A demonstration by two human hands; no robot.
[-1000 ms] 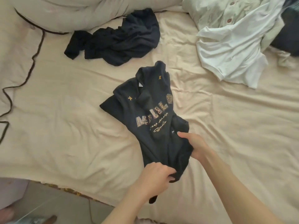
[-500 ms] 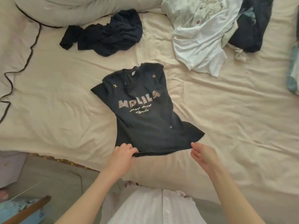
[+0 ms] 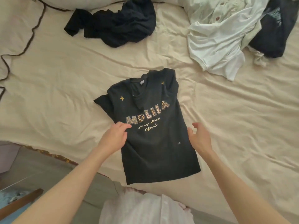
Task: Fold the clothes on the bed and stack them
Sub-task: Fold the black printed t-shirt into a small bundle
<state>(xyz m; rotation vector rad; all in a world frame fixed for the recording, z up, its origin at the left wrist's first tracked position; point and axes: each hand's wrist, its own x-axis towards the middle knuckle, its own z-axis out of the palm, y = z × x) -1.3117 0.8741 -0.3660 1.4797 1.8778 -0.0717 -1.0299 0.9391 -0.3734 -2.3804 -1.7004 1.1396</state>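
a: lying face up at the middle of the bed (image 3: pixel 61 81) is the black t-shirt (image 3: pixel 155 143); its neck points to 12 o'clock and its hem to 6 o'clock, near the bed's edge; leopard-patterned letters and gold script run across the chest.

b: and the hands?

a: left hand (image 3: pixel 114 137) rests on the shirt's side at 9 o'clock, fingers relaxed and lying on the cloth just under the letters; right hand (image 3: pixel 199 137) sits at the shirt's 3 o'clock edge, fingers spread and loosely bent, gripping nothing; whether it touches the cloth i cannot tell; the two hands are apart, the shirt's width between them.

b: what else is on the bed?

a: a crumpled dark garment (image 3: pixel 116 25) at 11 o'clock, well apart from the shirt; a white shirt (image 3: pixel 216 41) heaped at 1 o'clock, with a pale buttoned garment (image 3: pixel 215 10) above it and another dark garment (image 3: pixel 273 29) just beside it at 2 o'clock; all unfolded.
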